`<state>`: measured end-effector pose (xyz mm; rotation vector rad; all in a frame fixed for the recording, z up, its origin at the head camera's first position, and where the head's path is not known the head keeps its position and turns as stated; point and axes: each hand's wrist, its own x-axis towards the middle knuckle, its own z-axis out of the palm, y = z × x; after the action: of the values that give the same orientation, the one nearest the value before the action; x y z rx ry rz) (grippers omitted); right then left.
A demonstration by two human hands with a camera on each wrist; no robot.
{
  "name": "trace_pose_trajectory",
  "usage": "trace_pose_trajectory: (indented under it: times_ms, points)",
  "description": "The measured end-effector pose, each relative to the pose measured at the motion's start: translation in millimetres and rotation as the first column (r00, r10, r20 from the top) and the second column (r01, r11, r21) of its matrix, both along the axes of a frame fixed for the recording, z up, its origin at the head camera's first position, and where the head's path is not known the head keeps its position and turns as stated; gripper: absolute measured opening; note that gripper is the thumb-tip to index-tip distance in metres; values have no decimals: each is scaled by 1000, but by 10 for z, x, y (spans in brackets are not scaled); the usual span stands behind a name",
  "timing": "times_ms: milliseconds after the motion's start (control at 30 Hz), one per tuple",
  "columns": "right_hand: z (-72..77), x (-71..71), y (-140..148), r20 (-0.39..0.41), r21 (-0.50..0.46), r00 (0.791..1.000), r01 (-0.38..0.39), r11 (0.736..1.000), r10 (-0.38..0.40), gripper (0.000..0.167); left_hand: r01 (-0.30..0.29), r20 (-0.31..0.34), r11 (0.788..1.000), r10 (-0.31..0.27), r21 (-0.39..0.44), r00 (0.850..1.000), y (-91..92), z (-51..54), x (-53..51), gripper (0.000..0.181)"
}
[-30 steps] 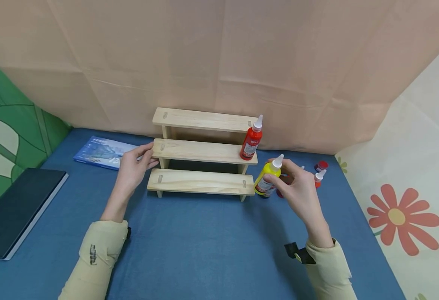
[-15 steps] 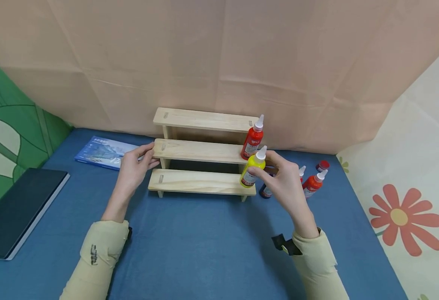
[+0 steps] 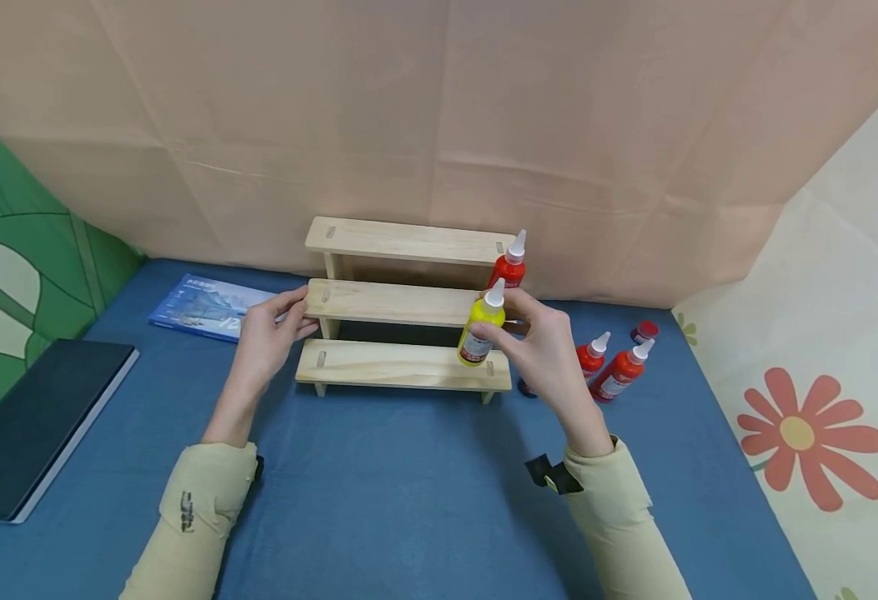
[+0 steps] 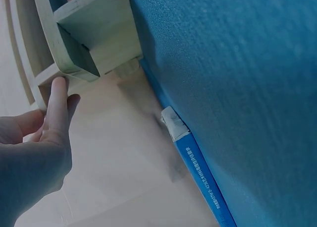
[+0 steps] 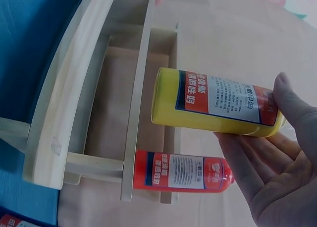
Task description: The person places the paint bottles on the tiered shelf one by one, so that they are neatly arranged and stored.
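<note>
A three-step wooden display shelf (image 3: 408, 304) stands at the back of the table. My left hand (image 3: 266, 337) grips the left end of its middle step, and in the left wrist view the thumb and fingers of that hand (image 4: 47, 138) meet the wood. My right hand (image 3: 551, 354) holds a yellow squeeze bottle (image 3: 481, 331) with a white nozzle near its top. The bottle hangs by the right part of the middle step, its base apart from that board in the right wrist view. A red squeeze bottle (image 5: 181, 172) stands at the middle step's right end, partly behind my hand.
Two more red bottles (image 3: 614, 377) stand right of the shelf, with a red-lidded small jar (image 3: 644, 332) behind them. A dark bottle (image 3: 526, 388) is mostly hidden by my right hand. Left lie a blue flat pack (image 3: 202, 304) and a dark notebook (image 3: 41, 425).
My right hand has carried the yellow bottle leftward and up, from beside the shelf to over its right part. More of the red bottles at right shows now. My left hand stays put.
</note>
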<state>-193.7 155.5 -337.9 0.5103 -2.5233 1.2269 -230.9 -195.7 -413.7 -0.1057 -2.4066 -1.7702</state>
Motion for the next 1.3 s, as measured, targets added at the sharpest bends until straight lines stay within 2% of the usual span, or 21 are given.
trace_pose_trajectory:
  times_ms: [300,800,1033,1300]
  points:
    - [6,-38,-103,4,0,1000,-17,1000,17,47,-5,3,1000,5,4,1000,9,7,-4,45]
    - [29,-167,-235,-39,-22,998,-45,999,44,44,-7,-11,1000,7,3,1000,25,9,-41,44]
    - [43,-215,-314,-41,-46,997,-69,997,67,43,-2,2,1000,2,9,1000,16,13,-12,45]
    - [121,-308,-429,-58,-38,995,-78,996,76,41,0,-20,1000,0,-3,1000,-10,-2,2,44]
